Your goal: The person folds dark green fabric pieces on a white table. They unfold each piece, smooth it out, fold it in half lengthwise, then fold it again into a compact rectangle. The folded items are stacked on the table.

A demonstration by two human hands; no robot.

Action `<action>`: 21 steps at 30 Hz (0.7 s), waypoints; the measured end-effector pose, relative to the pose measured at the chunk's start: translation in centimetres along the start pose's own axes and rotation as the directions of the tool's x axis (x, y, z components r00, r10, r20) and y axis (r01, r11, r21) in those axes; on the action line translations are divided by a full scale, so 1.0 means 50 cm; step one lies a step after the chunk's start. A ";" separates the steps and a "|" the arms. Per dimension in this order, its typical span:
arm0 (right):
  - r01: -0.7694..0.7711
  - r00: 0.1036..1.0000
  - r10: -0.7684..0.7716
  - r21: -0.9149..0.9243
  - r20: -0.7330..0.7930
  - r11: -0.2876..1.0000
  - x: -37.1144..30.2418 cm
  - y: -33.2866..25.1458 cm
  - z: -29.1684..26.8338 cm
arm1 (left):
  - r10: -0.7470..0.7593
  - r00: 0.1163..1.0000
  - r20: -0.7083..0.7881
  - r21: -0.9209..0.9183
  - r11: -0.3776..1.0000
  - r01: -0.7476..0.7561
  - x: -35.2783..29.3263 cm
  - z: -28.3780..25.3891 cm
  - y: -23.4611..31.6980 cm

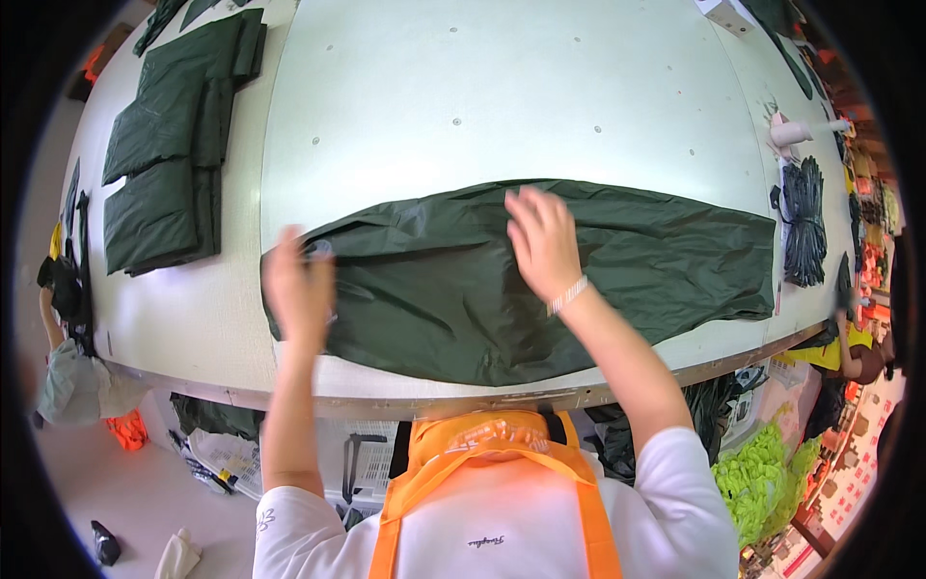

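Observation:
A long piece of dark green, slightly shiny fabric (444,280) lies crosswise on the table in front of me, creased across its surface. My left hand (301,289) is over its left end; motion smears the fingers, so their grip is unclear. Near the middle of the far edge, my right hand (545,241) rests on the fabric with its fingers stretched out and holds nothing. A pale bracelet circles the right wrist.
Stacked folded dark green fabric (164,154) lies at the table's left. A tied bundle of black cords (803,222) and a pale pink object (791,131) are at the right. Below the table's near edge stand white crates (371,454) and bright green material (757,487). Other people are at both sides.

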State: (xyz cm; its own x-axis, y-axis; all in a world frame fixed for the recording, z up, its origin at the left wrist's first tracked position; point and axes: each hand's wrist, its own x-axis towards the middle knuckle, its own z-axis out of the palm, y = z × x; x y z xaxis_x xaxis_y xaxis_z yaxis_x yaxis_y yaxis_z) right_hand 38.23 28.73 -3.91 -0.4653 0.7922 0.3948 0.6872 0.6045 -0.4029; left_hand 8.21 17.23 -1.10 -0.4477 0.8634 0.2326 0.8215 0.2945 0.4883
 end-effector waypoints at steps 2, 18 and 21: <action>-0.013 0.994 0.013 0.000 0.112 1.000 0.056 0.054 0.048 | 0.291 0.914 0.282 -0.048 0.956 -0.290 -0.071 0.054 0.121; 0.083 0.897 0.017 -0.207 0.441 0.975 0.074 0.212 0.016 | 0.191 0.824 0.533 0.006 0.973 -0.230 -0.271 0.230 0.251; -0.208 0.849 0.204 -0.046 0.487 0.977 0.054 0.301 0.000 | 0.186 0.849 0.495 0.030 0.973 -0.231 -0.258 0.224 0.295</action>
State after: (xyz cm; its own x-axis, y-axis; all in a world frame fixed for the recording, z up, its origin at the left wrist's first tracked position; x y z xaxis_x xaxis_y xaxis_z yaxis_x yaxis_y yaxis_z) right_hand 47.31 39.97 -8.90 -0.5271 0.8367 -0.1490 0.7938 0.4222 -0.4377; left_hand 30.06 15.01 -6.31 -0.0521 0.9904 -0.1283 0.9128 0.0993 0.3962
